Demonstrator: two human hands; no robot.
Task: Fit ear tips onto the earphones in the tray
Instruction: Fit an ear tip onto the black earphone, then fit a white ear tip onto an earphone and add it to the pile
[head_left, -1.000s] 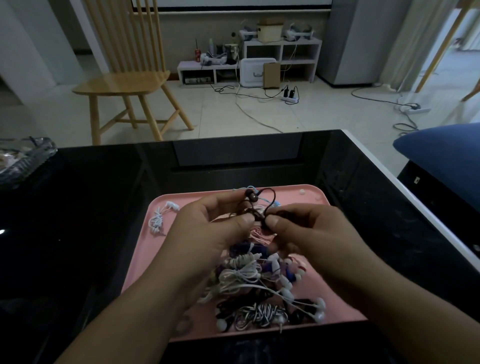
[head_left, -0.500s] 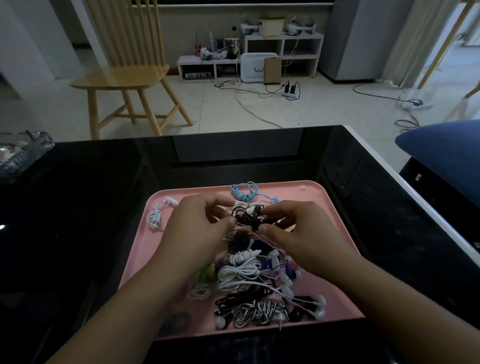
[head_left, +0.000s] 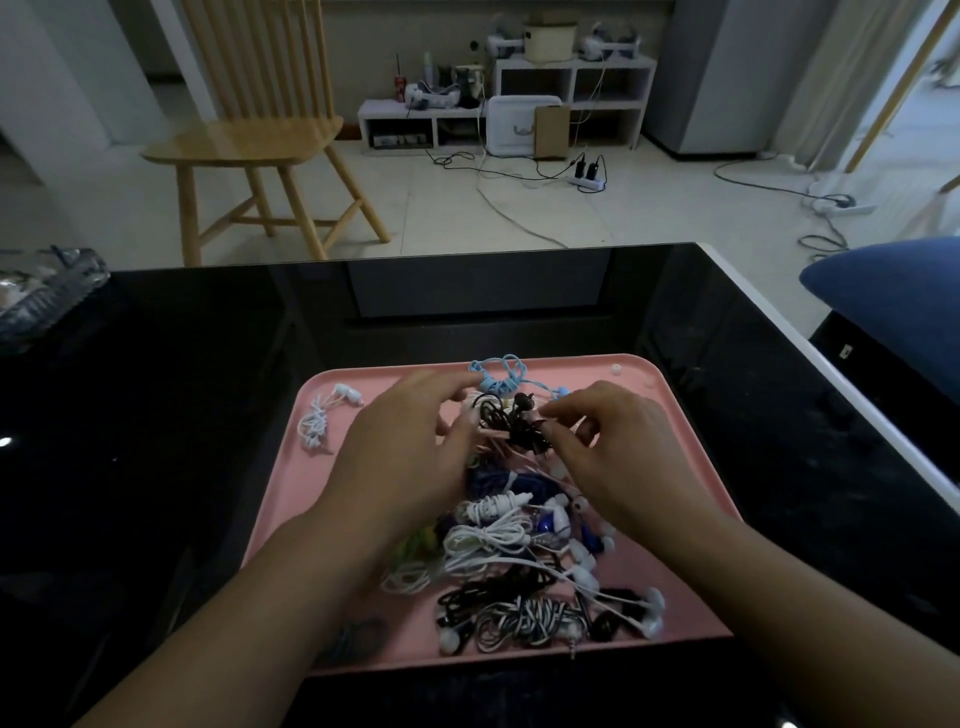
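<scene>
Since a second ago I am lowering the black earphones (head_left: 519, 423) from up in the air down toward the pink tray (head_left: 691, 525), and my hands are spreading a little apart. My right hand (head_left: 610, 457) is pinching the black cord bundle between thumb and fingertips, the fingers curled over it. My left hand (head_left: 410, 452) is reaching in from the other side with its fingers loosely stretched toward the bundle; I cannot tell whether they are gripping the cord or only touching it. The bundle is hanging just above the far middle of the tray, its wound cord running roughly from upper left to lower right, with one small dark bud sticking up at the top, pointing away from me. The light blue earphones (head_left: 498, 376) are lying just beyond it. Nearer me a heap of white, blue, black and striped earphones (head_left: 519, 571) is covering the tray's middle, and one white set (head_left: 319, 421) is lying apart at the far left.
</scene>
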